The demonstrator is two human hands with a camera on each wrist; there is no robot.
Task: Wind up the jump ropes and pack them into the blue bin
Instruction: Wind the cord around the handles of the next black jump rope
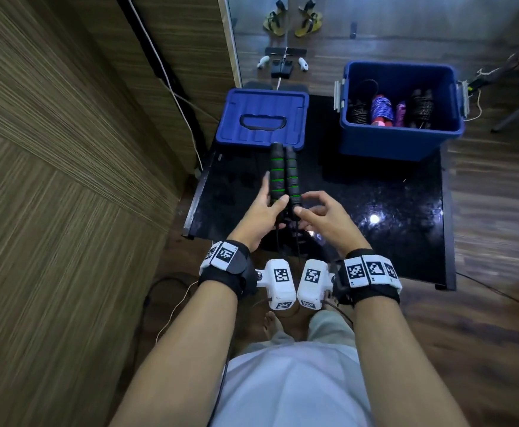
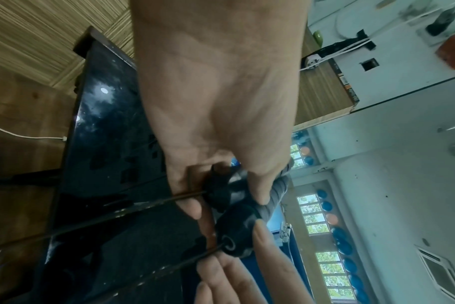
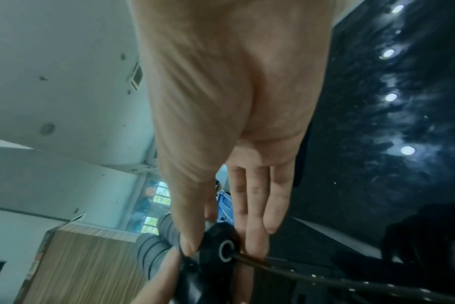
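Note:
Two black jump rope handles with green rings (image 1: 282, 177) lie side by side above the black table, pointing away from me. My left hand (image 1: 272, 200) grips the left handle (image 2: 221, 193) near its rope end, thumb over it. My right hand (image 1: 299, 206) pinches the cap end of the right handle (image 3: 221, 246) between thumb and fingers. Two thin black cords (image 2: 112, 218) trail from the caps back toward me. The blue bin (image 1: 403, 143) stands open at the far right of the table and holds several wound ropes.
The blue lid (image 1: 262, 118) lies flat at the table's far left, just beyond the handle tips. The glossy black table (image 1: 375, 211) sits on a wooden floor. A wood-panelled wall runs along the left. Cables, sandals and controllers lie on the floor beyond.

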